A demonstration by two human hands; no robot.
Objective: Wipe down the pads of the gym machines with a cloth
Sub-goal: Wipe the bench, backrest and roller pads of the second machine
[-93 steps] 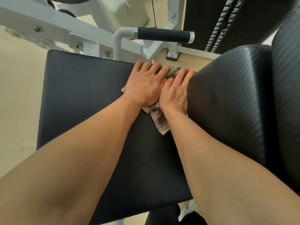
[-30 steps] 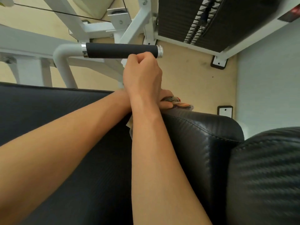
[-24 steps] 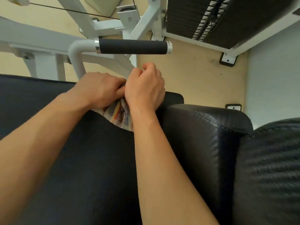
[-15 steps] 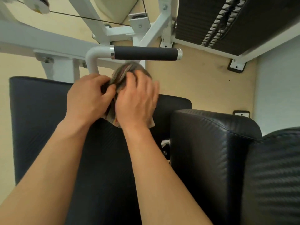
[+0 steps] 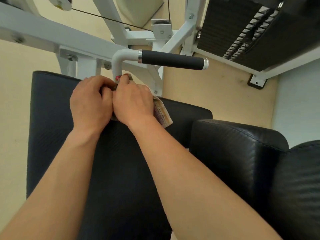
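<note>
Both hands hold a striped, multicoloured cloth (image 5: 161, 112) at the far edge of the flat black seat pad (image 5: 52, 118). My left hand (image 5: 90, 104) is closed around the cloth's left part. My right hand (image 5: 133, 101) grips the rest, and a folded end sticks out to its right. Most of the cloth is hidden under the hands. A thicker black back pad (image 5: 233, 153) rises at the right of the seat.
Just beyond the hands stands a white bent tube with a black foam handle (image 5: 173, 59). White machine frame bars (image 5: 52, 32), a cable and a black weight stack (image 5: 251, 32) fill the top. Beige floor (image 5: 12, 118) lies left and behind.
The hands have come down from in front of the handle onto the seat pad's far edge, bunching the cloth between them. The view has shifted slightly, showing more of the seat pad.
</note>
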